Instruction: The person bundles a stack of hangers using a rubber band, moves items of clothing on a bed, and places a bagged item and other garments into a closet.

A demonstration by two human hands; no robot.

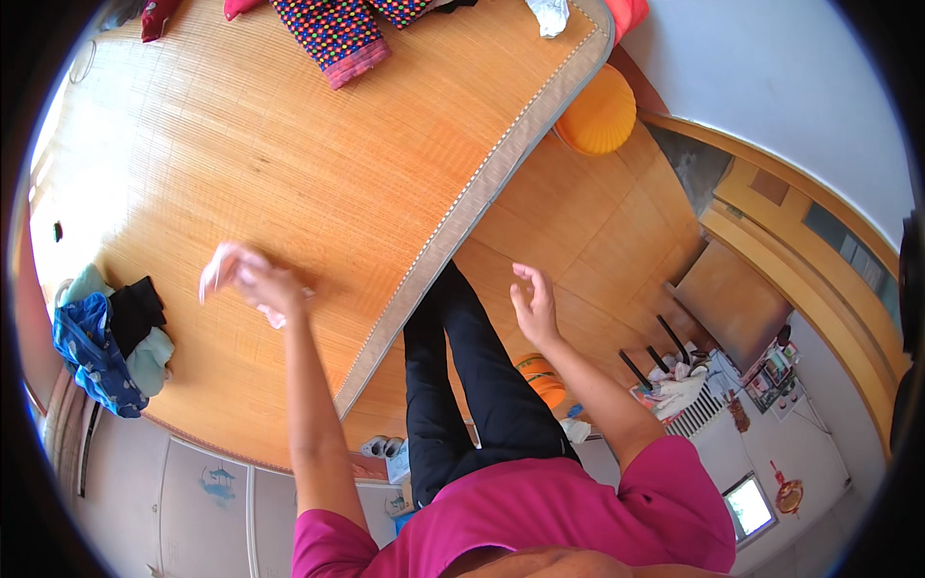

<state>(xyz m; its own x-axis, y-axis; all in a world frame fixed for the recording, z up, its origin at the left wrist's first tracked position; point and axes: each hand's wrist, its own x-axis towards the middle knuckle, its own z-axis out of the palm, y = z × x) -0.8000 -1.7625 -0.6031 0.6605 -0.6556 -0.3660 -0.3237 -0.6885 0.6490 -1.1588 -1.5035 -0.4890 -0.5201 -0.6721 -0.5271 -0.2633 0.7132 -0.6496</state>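
Observation:
My left hand (273, 289) is over the woven mat (318, 173), smeared a little by motion. Its fingers are closed on a pale pink cloth (224, 265), which shows on both sides of the hand; what kind of cloth it is cannot be made out. Beyond the mat's grey border (462, 207), my right hand (536, 306) hangs in the air over the floor, fingers apart and nothing in it.
A pile of blue, black and pale green clothes (111, 337) lies at the mat's left edge. Dotted trousers (332, 34) and a white crumpled item (549, 16) lie at the far side. A yellow bin (599, 114) and an orange stool-like object (541, 380) are on the floor.

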